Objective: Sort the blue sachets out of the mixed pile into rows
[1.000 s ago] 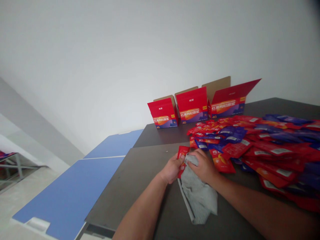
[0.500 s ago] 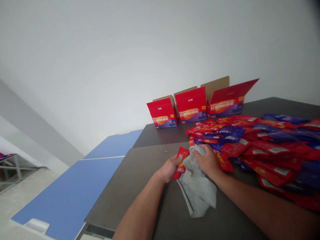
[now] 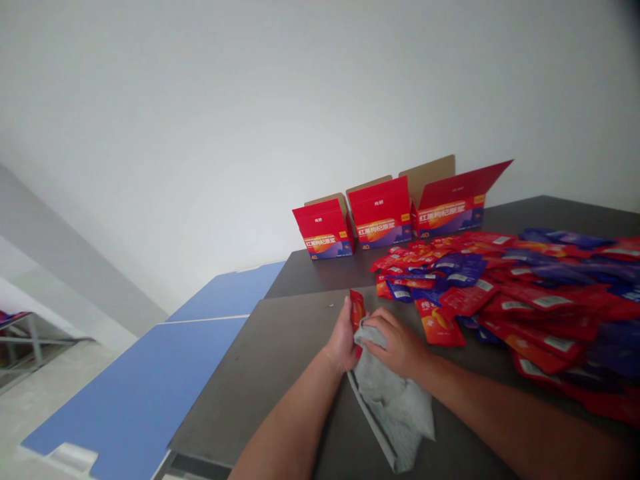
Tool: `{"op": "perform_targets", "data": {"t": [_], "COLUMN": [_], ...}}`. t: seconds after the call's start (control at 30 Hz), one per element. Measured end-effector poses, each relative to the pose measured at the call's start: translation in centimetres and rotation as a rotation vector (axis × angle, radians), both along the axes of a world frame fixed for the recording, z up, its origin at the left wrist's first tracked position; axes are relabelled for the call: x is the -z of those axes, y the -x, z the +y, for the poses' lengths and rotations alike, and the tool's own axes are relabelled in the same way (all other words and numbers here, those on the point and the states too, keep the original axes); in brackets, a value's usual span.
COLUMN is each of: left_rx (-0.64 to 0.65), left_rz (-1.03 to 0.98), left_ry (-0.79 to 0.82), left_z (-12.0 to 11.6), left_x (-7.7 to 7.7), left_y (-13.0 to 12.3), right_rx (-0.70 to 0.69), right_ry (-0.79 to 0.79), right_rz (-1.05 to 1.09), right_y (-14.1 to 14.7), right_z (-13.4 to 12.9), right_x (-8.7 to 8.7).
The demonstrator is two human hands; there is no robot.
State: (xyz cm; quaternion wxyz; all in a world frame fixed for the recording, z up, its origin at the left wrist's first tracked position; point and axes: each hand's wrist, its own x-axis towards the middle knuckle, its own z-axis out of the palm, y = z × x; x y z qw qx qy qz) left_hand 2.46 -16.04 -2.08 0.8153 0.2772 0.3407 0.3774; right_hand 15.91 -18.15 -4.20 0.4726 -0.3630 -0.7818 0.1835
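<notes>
On the dark bench, the left hand has its fingers closed on a red sachet standing upright, long axis pointing away from the person, while the right hand, just beside it, curls shut on a gray cloth bunched against the sachet's lower end, with a heap of sachets further right.

red sachet, grey cloth

The left hand stands upright on its edge, fingers rising and curled inward. The right hand lies palm-down just beside it, fingers curving toward it. The bare left forearm and right forearm angle inward from the lower corners.
</notes>
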Motion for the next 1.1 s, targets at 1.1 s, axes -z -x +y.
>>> {"op": "perform_targets", "data": {"t": [1.1], "left_rx": [-0.018], "left_rz": [0.309], "left_ry": [-0.16], "left_z": [-0.7], "left_x": [0.1], "left_y": [-1.0], "right_rx": [0.352], "right_ry": [0.141], "right_rz": [0.379], "right_y": [-0.4], "right_z": [2.6], "right_x": [0.8]}}
